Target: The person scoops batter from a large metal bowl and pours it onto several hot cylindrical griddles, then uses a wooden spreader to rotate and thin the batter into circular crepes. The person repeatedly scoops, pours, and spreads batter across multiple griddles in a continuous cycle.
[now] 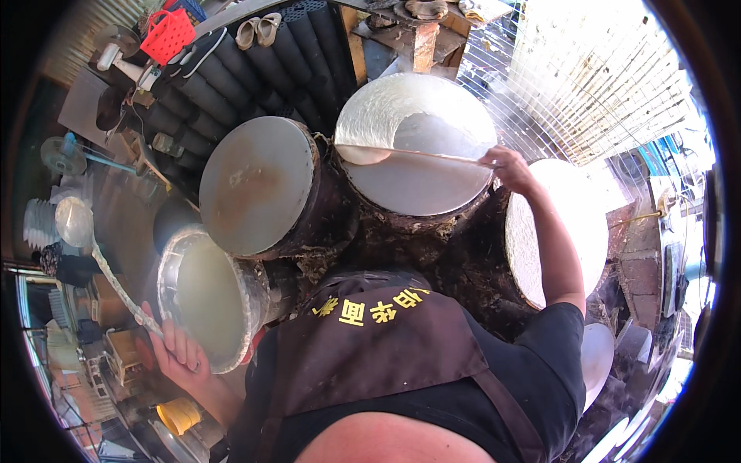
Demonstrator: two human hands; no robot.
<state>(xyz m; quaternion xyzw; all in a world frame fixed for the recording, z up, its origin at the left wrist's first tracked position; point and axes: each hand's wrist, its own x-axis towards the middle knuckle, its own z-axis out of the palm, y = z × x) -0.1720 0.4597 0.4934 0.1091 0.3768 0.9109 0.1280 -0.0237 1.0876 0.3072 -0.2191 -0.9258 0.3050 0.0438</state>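
Observation:
My right hand (509, 168) grips one end of a long thin stick (432, 155) that reaches across a round flat griddle (421, 193). At the stick's far end a rounded, pale blade (364, 157) rests on the griddle, beside a wide curved band of white batter (444, 96). Bare grey metal shows inside and below the band. My left hand (181, 356) is closed round the handle end of a batter-crusted ladle (75, 222), whose bowl points up and away to the left. Next to that hand stands a large pot (162, 289) of pale, cloudy liquid.
Another round griddle (258, 181), bare with a brownish patch, stands left of centre. A third, coated white (552, 239), lies under my right forearm. Dark tubes (255, 69) are stacked behind, with a red basket (167, 36) above. A yellow container (178, 416) sits at lower left.

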